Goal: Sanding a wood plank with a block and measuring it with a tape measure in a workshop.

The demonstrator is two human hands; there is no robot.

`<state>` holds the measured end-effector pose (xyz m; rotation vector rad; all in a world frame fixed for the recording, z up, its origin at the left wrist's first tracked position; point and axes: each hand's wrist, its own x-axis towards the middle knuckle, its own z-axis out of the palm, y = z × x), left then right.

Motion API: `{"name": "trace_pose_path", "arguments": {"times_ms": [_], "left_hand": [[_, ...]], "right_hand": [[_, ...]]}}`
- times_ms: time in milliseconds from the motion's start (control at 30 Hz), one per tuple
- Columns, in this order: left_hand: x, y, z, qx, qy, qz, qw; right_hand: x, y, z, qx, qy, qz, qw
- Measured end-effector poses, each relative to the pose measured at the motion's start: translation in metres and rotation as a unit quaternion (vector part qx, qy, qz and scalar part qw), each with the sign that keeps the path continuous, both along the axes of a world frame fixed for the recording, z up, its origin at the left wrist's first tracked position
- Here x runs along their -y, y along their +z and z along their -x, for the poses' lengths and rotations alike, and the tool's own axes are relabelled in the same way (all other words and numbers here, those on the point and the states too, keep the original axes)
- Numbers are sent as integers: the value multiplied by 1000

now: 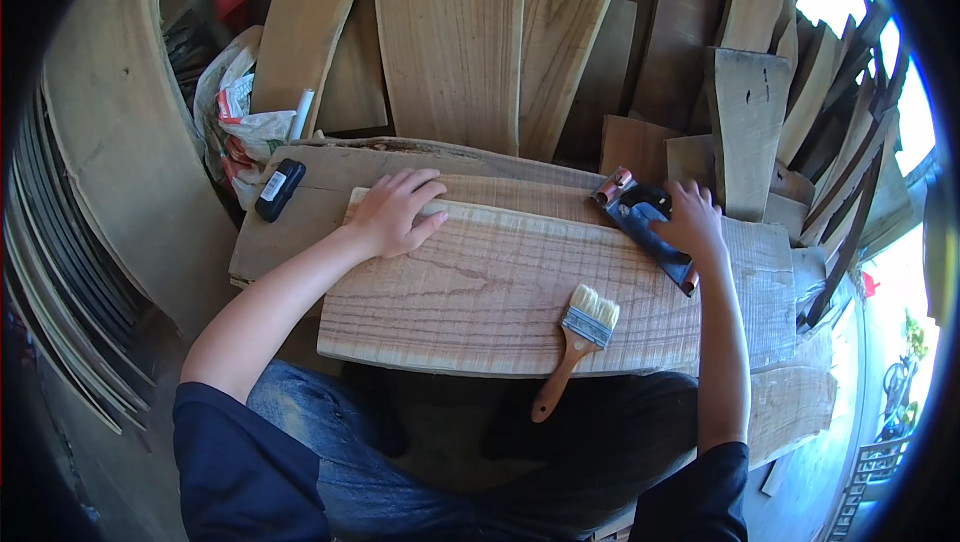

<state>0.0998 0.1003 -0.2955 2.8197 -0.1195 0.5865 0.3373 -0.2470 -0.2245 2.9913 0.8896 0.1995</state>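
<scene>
Board (470, 307) | far-left part under left hand (398, 214) | sander (638, 224) in right hand (690, 219)

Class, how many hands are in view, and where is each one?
2. The left hand is at the upper left of the pale board; the right hand is on the dark sander, farther right.
</scene>
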Motion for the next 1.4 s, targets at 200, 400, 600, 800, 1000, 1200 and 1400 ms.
{"name": "trace_pose_path", "arguments": {"times_ms": [200,400,600,800,1000,1200,1400], "left_hand": [[0,0,-2,-4,-5,-8,1000],[-3,1,-1,1,12,2,1000],[-1,-1,1,-13,14,-14,1000],[-3,0,2,-10,10,-16,1000],[-1,-5,1,-16,18,-18,1000],[0,1,2,-10,13,-17,1000],[-1,-1,1,-28,19,-20,999]], "right_hand": [[-94,-21,53,-43,321,-164,932],[-113,-57,45,-250,265,-251,897],[-124,-56,40,-301,199,-198,911],[-127,-72,65,-128,202,-209,948],[-106,-37,18,-200,76,-421,881],[-30,22,-7,24,85,-356,930],[-1,18,-3,-110,2,-67,992]]}}
